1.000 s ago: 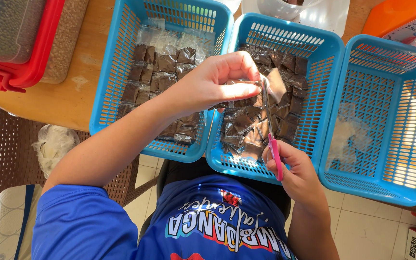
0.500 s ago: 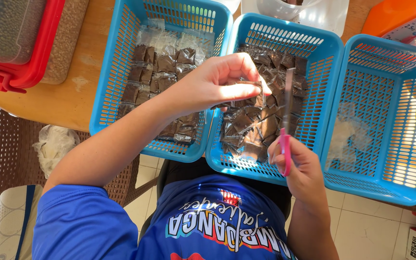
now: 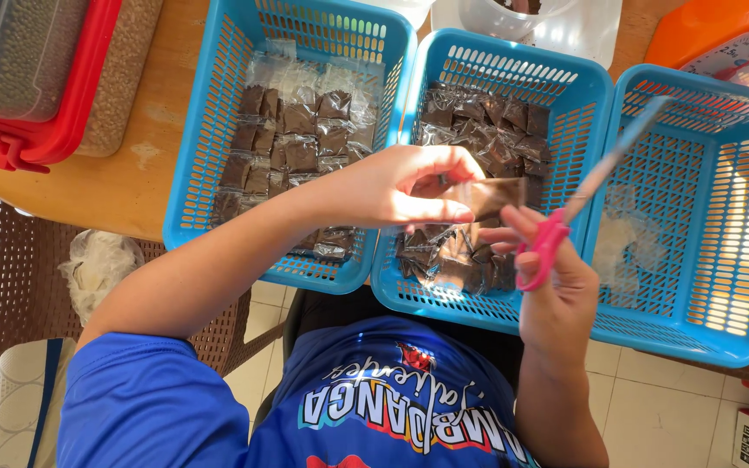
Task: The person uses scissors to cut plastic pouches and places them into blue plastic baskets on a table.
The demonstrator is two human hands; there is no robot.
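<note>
L hand (image 3: 396, 186): pinch grip on a small clear packet (image 3: 489, 196) w/ brown filling, held above the middle basket (image 3: 513, 69). R hand (image 3: 555, 290): fingers through pink loop handles of scissors (image 3: 584, 192), blades blurred, pointing up-right over the right basket (image 3: 721, 208). Three blue plastic lattice baskets side by side on a wooden surface (image 3: 145, 165); left basket (image 3: 218, 130) and middle one hold flat brown packets in clear film; right one holds crumpled clear film. Red-rimmed box (image 3: 62, 113) at top left, orange item (image 3: 704, 30) top right.

Sunlit wooden table (image 3: 145, 178) above pale floor tiles (image 3: 652, 416), beside a brown wicker chair (image 3: 2, 286).
</note>
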